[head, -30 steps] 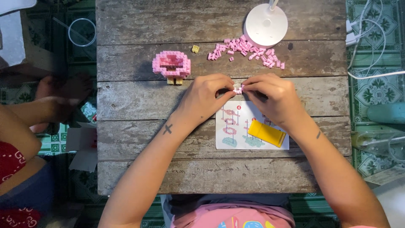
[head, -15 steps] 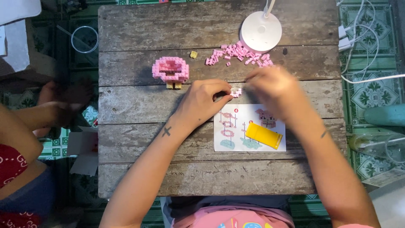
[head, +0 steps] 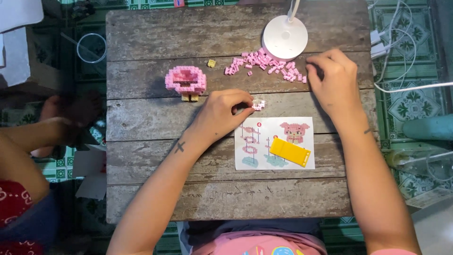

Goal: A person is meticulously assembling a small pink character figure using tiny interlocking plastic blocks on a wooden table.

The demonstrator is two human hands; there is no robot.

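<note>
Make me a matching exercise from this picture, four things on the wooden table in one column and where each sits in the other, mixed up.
Things:
1. yellow tool
2. loose pink bricks
3. small brick piece
4. built pink model

Places:
A. pinched at the left hand fingers
B. lying on the instruction sheet
C. standing alone, left of the pile
D. heaped beside the white lamp base, by the right hand

Pairs: 1-B, 2-D, 3-A, 4-C

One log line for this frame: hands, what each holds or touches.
left hand: pinching small pink brick assembly | right hand: at loose pink bricks | yellow tool: on instruction sheet
</note>
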